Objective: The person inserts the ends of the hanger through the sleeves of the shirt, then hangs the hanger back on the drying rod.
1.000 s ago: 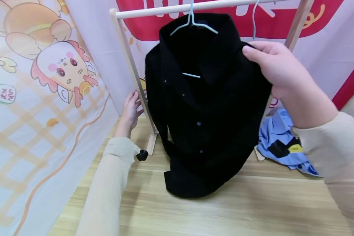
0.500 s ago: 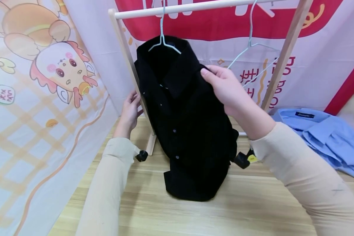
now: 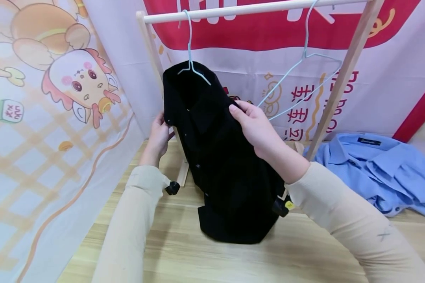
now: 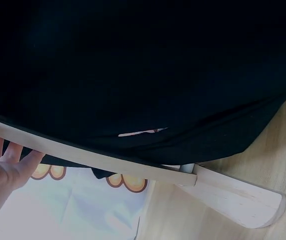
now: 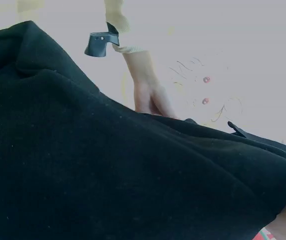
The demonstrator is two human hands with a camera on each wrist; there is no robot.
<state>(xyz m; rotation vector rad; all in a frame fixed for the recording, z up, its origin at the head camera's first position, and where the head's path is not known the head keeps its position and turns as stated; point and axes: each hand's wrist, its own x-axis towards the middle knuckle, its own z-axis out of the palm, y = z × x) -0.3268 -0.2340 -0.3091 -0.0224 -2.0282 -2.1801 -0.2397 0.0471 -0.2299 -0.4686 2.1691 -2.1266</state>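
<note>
Compared with a second ago, the black buttoned cloth shirt [image 3: 226,169] and its pale-blue wire hanger [image 3: 189,51] have shifted toward the left post [image 3: 150,43] of the pale wooden rack [image 3: 251,9]. The right hand [image 3: 260,127], between the rack's posts, pinches the shirt's shoulder. The left hand [image 3: 158,137] reaches to the left post, fingertips hidden; its grip is unclear.

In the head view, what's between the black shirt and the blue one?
The right forearm and the rack's right post lie between the black shirt and blue shirt; the head view shows it.
</note>
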